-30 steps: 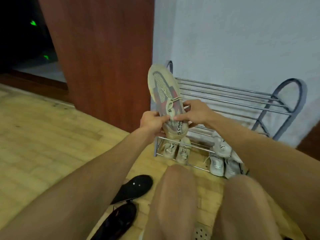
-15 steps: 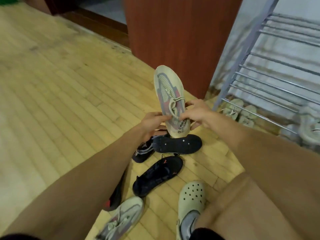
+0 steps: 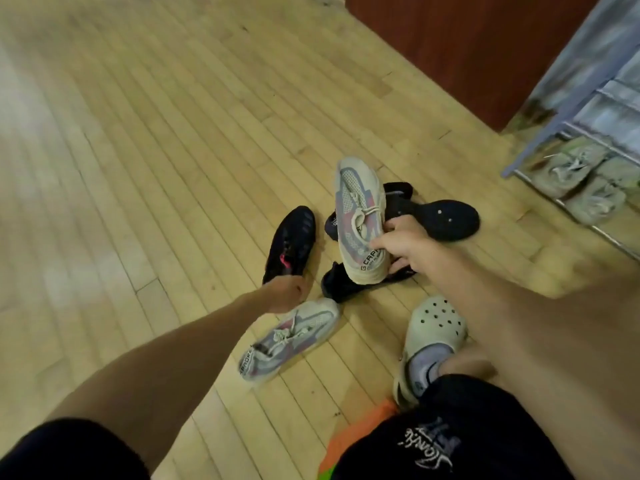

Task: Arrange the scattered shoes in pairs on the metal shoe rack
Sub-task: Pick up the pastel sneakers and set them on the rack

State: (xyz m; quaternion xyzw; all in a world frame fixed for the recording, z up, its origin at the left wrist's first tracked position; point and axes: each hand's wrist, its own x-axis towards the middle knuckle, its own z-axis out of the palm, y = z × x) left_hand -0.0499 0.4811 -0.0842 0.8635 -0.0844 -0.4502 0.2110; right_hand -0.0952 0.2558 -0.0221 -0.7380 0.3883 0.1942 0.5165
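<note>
Now the left grip [image 3: 285, 292] has let go of the sneaker [image 3: 358, 216] that both hands held up a moment ago. The right grip [image 3: 403, 244] alone pinches it near the heel, toe pointing to twelve o'clock, above the black shoes [image 3: 446, 216] on the floor. Our view has swung off the rack [image 3: 530, 147], which now sits at two o'clock with a pale pair [image 3: 568, 171] on its bottom shelf. The left grip hangs loosely curled, holding nothing, just above the toe of the matching sneaker [image 3: 291, 337], which lies at seven o'clock of the held one. We judge the pair is about to be gathered: the mate is found but not yet lifted, and neither shoe is on the rack
</note>
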